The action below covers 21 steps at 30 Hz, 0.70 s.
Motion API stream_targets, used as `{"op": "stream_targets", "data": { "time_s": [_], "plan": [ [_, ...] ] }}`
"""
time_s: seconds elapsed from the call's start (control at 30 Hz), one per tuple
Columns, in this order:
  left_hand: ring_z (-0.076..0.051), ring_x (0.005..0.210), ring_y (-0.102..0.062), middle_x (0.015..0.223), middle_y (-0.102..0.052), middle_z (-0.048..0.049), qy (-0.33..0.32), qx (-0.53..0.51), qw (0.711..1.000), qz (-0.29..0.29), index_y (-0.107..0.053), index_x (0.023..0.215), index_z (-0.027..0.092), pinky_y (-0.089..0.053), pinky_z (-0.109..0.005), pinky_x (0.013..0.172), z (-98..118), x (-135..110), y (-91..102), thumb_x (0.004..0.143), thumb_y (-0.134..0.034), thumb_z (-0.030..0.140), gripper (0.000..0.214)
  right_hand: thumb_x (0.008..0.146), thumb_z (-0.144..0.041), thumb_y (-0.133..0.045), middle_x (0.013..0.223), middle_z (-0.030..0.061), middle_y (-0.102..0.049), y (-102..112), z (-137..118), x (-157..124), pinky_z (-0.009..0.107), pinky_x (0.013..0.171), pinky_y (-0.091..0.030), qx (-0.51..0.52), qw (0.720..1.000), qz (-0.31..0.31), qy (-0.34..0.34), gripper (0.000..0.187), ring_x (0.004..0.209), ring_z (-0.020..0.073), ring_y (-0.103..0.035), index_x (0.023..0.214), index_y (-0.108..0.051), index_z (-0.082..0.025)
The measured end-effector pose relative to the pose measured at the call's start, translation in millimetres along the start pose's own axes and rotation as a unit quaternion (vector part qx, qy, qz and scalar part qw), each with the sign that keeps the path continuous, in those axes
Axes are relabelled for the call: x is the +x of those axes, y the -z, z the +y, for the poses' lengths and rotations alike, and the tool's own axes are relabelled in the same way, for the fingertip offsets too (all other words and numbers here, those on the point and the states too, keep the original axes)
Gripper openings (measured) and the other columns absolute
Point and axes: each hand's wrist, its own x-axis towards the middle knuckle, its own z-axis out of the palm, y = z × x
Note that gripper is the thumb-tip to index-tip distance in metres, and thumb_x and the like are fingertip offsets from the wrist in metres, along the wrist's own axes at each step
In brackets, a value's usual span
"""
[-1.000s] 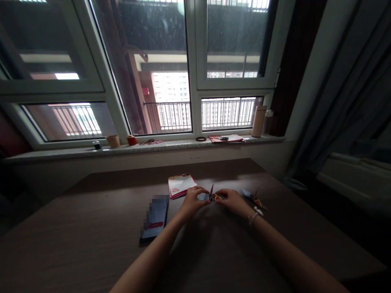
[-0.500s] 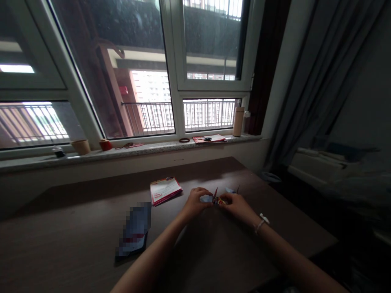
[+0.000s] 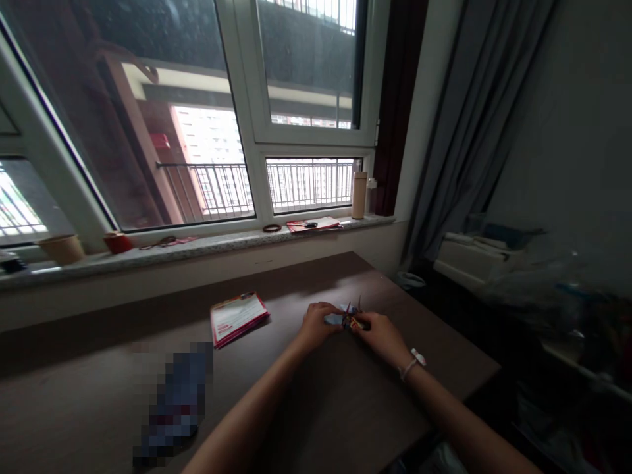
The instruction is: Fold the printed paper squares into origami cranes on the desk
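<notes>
On the brown table [image 3: 345, 388] both hands meet over a small figure with dark, red and yellow parts [image 3: 351, 321]. Pale blue flat pieces and two thin upright spikes stick out of it. My left hand [image 3: 317, 324] is closed, thumb and fingers pinching its pale blue left side. Opposite, my right hand [image 3: 384, 333] pinches the yellow and red part with fingers curled. A bracelet [image 3: 409, 365] circles the right wrist. The fingers cover much of the figure, so its exact kind does not show.
A stack of printed cards [image 3: 239, 317] lies left of my hands. Nearer to me is a blurred-out dark blue object [image 3: 175, 405]. The windowsill [image 3: 222, 245] holds a tan flask [image 3: 359, 195], papers with scissors [image 3: 316, 225], a red spool [image 3: 118, 242] and a paper cup [image 3: 63, 249].
My view has turned right, so the table and sill things sit farther left. The right-hand spike and blue piece have come closer to the left-hand ones. Both hands keep their pinch.
</notes>
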Motion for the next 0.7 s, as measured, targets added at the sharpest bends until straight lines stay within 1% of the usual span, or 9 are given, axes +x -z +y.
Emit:
{"op": "stream_targets", "data": {
  "time_s": [0.1, 0.23, 0.3, 0.4, 0.53, 0.63, 0.7],
  "plan": [
    [-0.023, 0.109, -0.056, 0.109, -0.070, -0.0024, 0.004, 0.018, 1.000, 0.001, -0.074, 0.106, 0.030, -0.040, -0.035, 0.099, 1.3, 2.5, -6.0, 0.068, -0.079, 0.027, 0.039, 0.082, -0.033, -0.058, 0.109, 0.0086, -0.072, -1.9, 5.0, 1.0, 0.026, 0.086, -0.046, -0.003, 1.000, 0.014, 0.006, 0.032, 0.098, 0.0224, -0.067, 0.109, -0.072, -0.021],
    [-0.023, 0.108, -0.056, 0.108, -0.069, -0.0021, 0.007, 0.032, 0.999, 0.004, -0.072, 0.110, 0.032, -0.040, -0.037, 0.099, 2.4, 0.1, -10.1, 0.070, -0.077, 0.028, 0.040, 0.084, -0.035, -0.057, 0.110, 0.0090, -0.071, -7.8, 10.5, 1.7, 0.027, 0.086, -0.046, -0.001, 0.999, 0.039, 0.007, 0.033, 0.100, 0.0224, -0.066, 0.109, -0.071, -0.021],
    [-0.024, 0.110, -0.055, 0.111, -0.068, -0.0027, 0.013, 0.042, 0.999, 0.017, -0.072, 0.110, 0.033, -0.040, -0.037, 0.100, 2.1, -1.8, -10.9, 0.070, -0.078, 0.028, 0.041, 0.083, -0.034, -0.057, 0.112, 0.0095, -0.070, -10.8, 11.9, 1.3, 0.028, 0.088, -0.045, -0.011, 0.998, 0.060, 0.003, 0.034, 0.103, 0.0226, -0.064, 0.112, -0.068, -0.020],
    [-0.026, 0.115, -0.052, 0.117, -0.065, -0.0049, 0.025, 0.047, 0.998, 0.044, -0.074, 0.107, 0.030, -0.041, -0.037, 0.102, 1.0, -3.7, -11.2, 0.068, -0.079, 0.027, 0.039, 0.084, -0.032, -0.057, 0.109, 0.0100, -0.070, -13.5, 11.9, 0.0, 0.028, 0.086, -0.045, -0.028, 0.996, 0.082, -0.011, 0.033, 0.102, 0.0224, -0.064, 0.113, -0.065, -0.017],
    [-0.026, 0.117, -0.050, 0.119, -0.063, -0.0049, 0.033, 0.049, 0.997, 0.057, -0.076, 0.100, 0.028, -0.039, -0.040, 0.104, 1.0, -5.1, -10.5, 0.070, -0.078, 0.024, 0.030, 0.085, -0.031, -0.057, 0.100, 0.0079, -0.070, -14.8, 10.1, -1.5, 0.027, 0.078, -0.044, -0.069, 0.993, 0.097, -0.021, 0.022, 0.093, 0.0215, -0.064, 0.102, -0.064, -0.019],
    [-0.026, 0.118, -0.049, 0.120, -0.063, -0.0028, 0.036, 0.052, 0.997, 0.052, -0.078, 0.093, 0.030, -0.039, -0.040, 0.105, 1.9, -5.7, -10.1, 0.072, -0.076, 0.023, 0.022, 0.086, -0.030, -0.057, 0.096, 0.0059, -0.068, -15.9, 9.3, -1.7, 0.026, 0.075, -0.042, -0.101, 0.989, 0.106, -0.008, 0.013, 0.090, 0.0203, -0.063, 0.093, -0.062, -0.020],
    [-0.027, 0.118, -0.048, 0.120, -0.062, -0.0025, 0.041, 0.054, 0.997, 0.049, -0.078, 0.092, 0.030, -0.038, -0.040, 0.105, 2.0, -5.7, -10.3, 0.072, -0.075, 0.023, 0.021, 0.086, -0.030, -0.058, 0.095, 0.0051, -0.067, -16.7, 9.5, -1.3, 0.025, 0.074, -0.041, -0.120, 0.986, 0.111, -0.001, 0.011, 0.090, 0.0195, -0.062, 0.090, -0.061, -0.021]
  ]
}}
